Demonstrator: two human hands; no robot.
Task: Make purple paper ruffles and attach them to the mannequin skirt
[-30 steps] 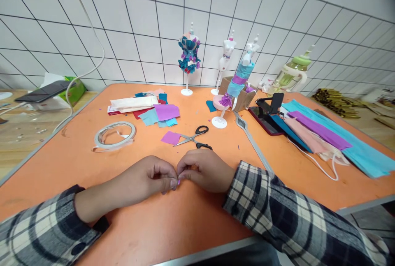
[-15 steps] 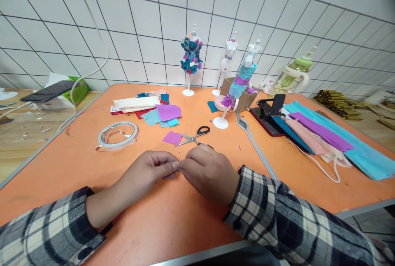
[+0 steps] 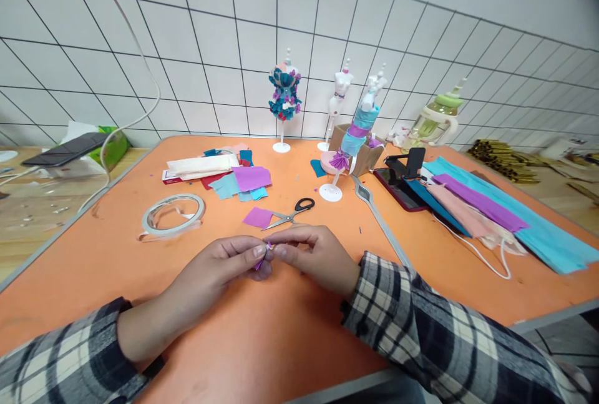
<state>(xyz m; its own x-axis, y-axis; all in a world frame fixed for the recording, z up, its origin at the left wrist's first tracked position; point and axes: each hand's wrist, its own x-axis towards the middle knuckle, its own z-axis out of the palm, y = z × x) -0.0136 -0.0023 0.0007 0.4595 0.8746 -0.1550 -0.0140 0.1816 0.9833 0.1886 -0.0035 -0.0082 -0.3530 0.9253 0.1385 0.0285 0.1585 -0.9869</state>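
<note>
Above the near part of the orange table (image 3: 253, 335), my left hand (image 3: 224, 263) pinches a small gathered piece of purple paper (image 3: 260, 263) between thumb and fingers. My right hand (image 3: 321, 260) meets it from the other side, thumb and forefinger closed on the paper's pale tip. Most of the piece is hidden by the fingers. Just beyond the hands lie scissors (image 3: 283, 219) with black handles, blades apart, partly covered by my right hand. A flat purple paper square (image 3: 258, 217) touches the blades.
A tape roll (image 3: 146, 223) lies left, near a pile of coloured paper pieces (image 3: 251, 178). Small dress forms stand at the back, one in teal ruffles (image 3: 284, 93), another in blue and purple (image 3: 359, 129). Tweezers (image 3: 374, 207), a phone (image 3: 397, 190) and folded paper strips (image 3: 491, 201) lie right.
My right hand has turned and its fingers have straightened, so the purple paper between the fingertips now shows. The camera view has shifted slightly.
</note>
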